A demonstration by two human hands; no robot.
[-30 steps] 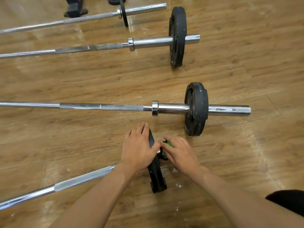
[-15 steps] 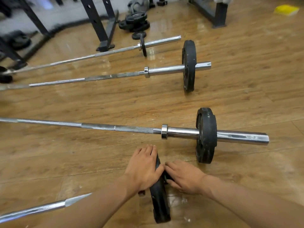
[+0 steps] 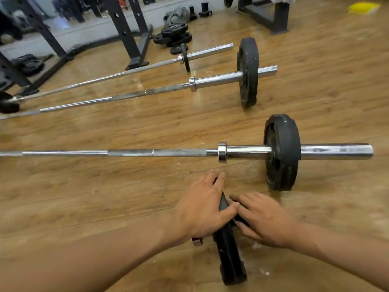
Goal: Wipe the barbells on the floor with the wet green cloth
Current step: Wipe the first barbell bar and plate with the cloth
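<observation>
The nearest barbell's black plate [image 3: 229, 260] stands on edge on the wooden floor at bottom centre. My left hand [image 3: 202, 209] lies over its top edge, thumb hooked around the rim. My right hand [image 3: 263, 220] presses flat against the plate's right face; the green cloth is hidden under it. A chrome collar [image 3: 196, 242] peeks out below my left wrist. Beyond lies a second barbell [image 3: 155, 153] with its plate [image 3: 282, 152], then a third barbell [image 3: 216, 80] and a fourth barbell [image 3: 147, 67].
Black rack posts [image 3: 130, 39] stand at the back left. A stack of loose plates [image 3: 174, 34] lies behind the far barbell. A dark bench frame [image 3: 273, 15] and a yellow object [image 3: 363, 7] sit at the back right.
The view has tilted up, bringing the rack and back wall into sight. Both hands stay on the near plate. The green cloth seen under my right hand a second ago no longer shows.
</observation>
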